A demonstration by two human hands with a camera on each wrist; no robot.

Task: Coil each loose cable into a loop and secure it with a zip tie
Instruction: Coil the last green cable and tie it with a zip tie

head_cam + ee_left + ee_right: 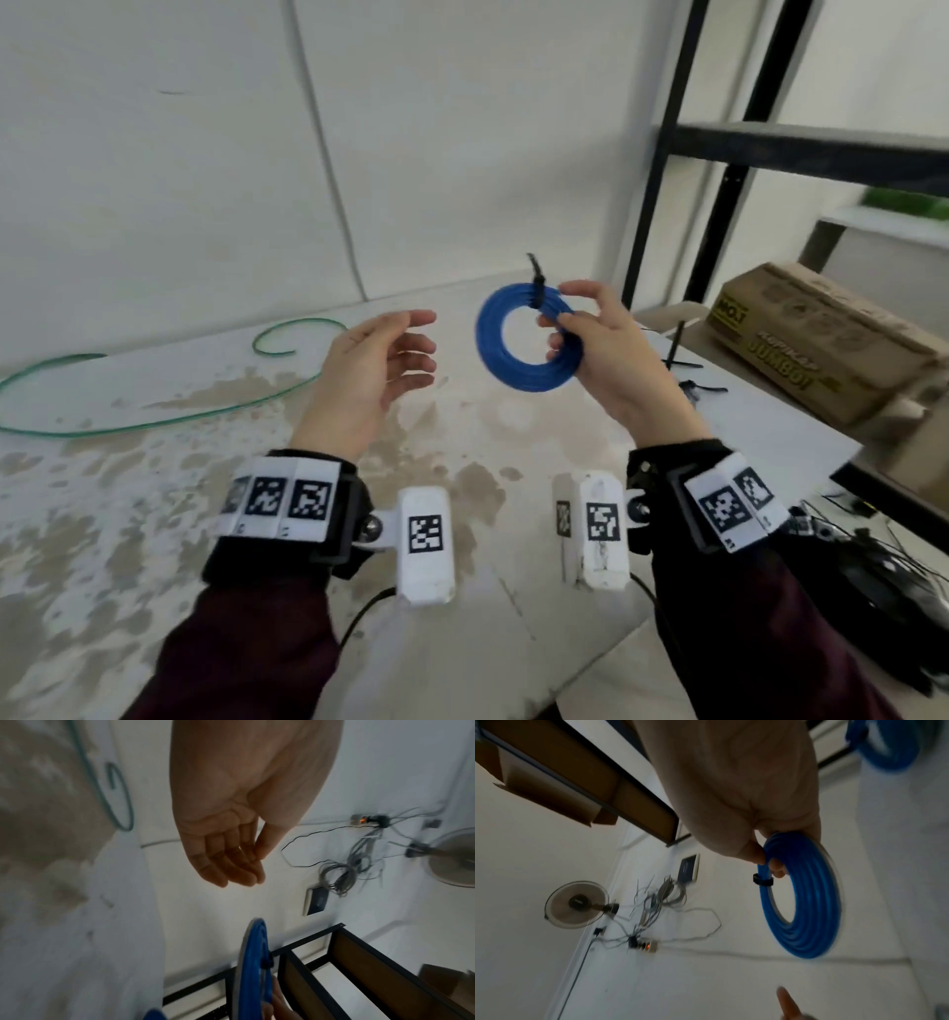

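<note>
Right hand [611, 354] at center-right pinches a blue cable coil [524, 342], a flat ribbed ring cinched by a thin black zip tie [536, 288] up top. Left hand [372, 375] hovers empty, fingers loosely spread. Green cable [154, 424] sprawls uncoiled across the blotchy white table [154, 514], frame left.

Head view: green cable [154, 422] runs off the left edge, its far end unseen. Right hand [611, 354] covers the right side of the blue coil [513, 370]; how the fingers lie behind it cannot be told. Zip tie [537, 288] blurred, its tail smeared. Spare ties [690, 377] on the desk [154, 514] too small to count. Box [821, 344] print only partly legible. Left wrist view: coil cut by the bottom edge. Right wrist view: left hand's fingertip [786, 1004] alone shows, blurred.
</note>
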